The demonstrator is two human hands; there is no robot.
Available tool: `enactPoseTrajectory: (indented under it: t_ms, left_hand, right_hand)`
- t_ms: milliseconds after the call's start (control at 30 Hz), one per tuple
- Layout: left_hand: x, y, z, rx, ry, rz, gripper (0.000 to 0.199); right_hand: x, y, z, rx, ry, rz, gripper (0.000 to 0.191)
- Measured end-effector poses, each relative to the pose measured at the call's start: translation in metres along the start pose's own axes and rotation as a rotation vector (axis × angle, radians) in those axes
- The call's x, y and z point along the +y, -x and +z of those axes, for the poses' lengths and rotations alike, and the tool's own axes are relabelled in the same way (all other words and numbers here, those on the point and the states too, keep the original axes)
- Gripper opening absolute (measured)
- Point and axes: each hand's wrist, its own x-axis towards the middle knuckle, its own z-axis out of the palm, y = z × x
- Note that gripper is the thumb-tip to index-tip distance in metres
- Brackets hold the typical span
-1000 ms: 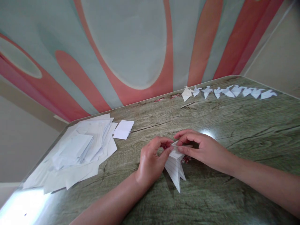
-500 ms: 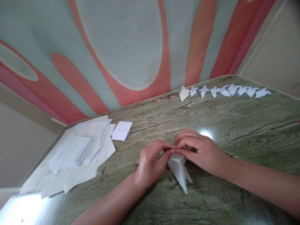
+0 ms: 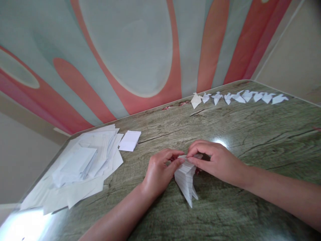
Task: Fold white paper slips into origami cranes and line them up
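Between my two hands is a piece of folded lined paper (image 3: 185,179), an origami shape with long points hanging down toward me. My left hand (image 3: 162,170) pinches its upper left edge between thumb and fingers. From the other side, my right hand (image 3: 215,159) pinches the top edge with thumb and forefinger. The fingertips of both hands are close together at the fold. My right fingers cover part of the paper's right side.
A wood-patterned table (image 3: 160,134) runs up to a painted wall. Several folded paper birds (image 3: 247,96) stand in a row along the back right edge. At left lies a spread pile of white paper (image 3: 77,164), with a small folded stack (image 3: 129,140) beside it.
The folded paper has turned slightly, its lower points swinging left. My fingertips have moved a little apart, showing more of the top fold.
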Motion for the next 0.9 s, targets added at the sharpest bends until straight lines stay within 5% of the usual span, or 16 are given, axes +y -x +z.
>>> enactPoseTrajectory:
  t_ms: [400,600,733,900]
  left_hand:
    - [-0.003,-0.002,0.001,0.062,0.111,-0.174,0.015]
    - [0.002,-0.002,0.002,-0.021,0.044,-0.106,0.016]
    - [-0.005,-0.005,0.003,0.107,0.145,-0.289,0.017]
    - [-0.007,-0.005,0.004,0.251,0.232,-0.336,0.018]
  right_hand:
    - [0.001,-0.004,-0.007,-0.041,-0.163,0.278,0.013]
    - [0.005,-0.004,-0.005,0.015,-0.146,0.246,0.012]
    - [0.003,-0.002,-0.008,0.183,-0.07,0.245,0.014]
    - [-0.014,0.01,0.002,0.104,0.145,-0.011,0.014]
